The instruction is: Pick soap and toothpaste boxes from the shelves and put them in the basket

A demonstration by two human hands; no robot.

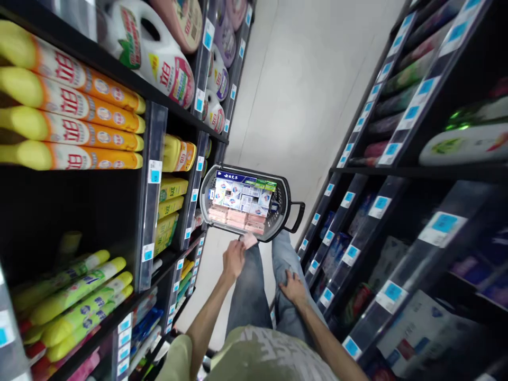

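My left hand [234, 260] grips a small pale pink pack [248, 241] between thumb and fingers, just beside the near edge of a grey shopping basket [282, 225]. Inside the basket, similar pink packs [237, 218] lie in a row along the near side. Behind them are white and blue boxes [233, 198], and a dark blue box [228, 176] lies by the far wall. My right hand [292, 288] rests with fingers spread on my right jeans leg, holding nothing.
Shelves rise on both sides of a narrow aisle with a pale floor [301, 84]. At left are yellow-capped orange bottles [75, 114], detergent jugs [159, 53] and green-yellow bottles [79, 301]. The basket's black handle [297, 218] juts right towards the shelf with price labels [381, 203].
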